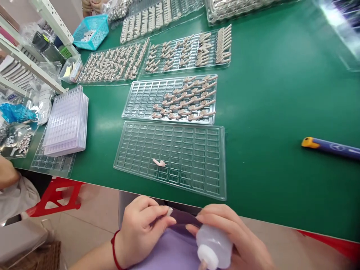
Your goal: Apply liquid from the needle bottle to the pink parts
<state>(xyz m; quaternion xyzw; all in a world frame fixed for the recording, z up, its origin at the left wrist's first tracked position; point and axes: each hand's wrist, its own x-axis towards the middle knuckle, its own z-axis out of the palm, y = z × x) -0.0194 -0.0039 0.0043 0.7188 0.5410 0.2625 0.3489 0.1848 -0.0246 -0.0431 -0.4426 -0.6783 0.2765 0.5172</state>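
My left hand, with a red string at the wrist, pinches a small pale part between thumb and forefinger, just below the table edge. My right hand is wrapped round a small translucent white bottle with its cap pointing toward me. Both hands hover over a purple cloth on my lap. In front of them on the green table lies a clear compartment tray with one pink part in it.
Beyond it, a second clear tray is half filled with pink parts; more filled trays lie further back. A stack of clear trays and a blue basket sit left. A blue-and-yellow pen-like tool lies right. A red stool stands below left.
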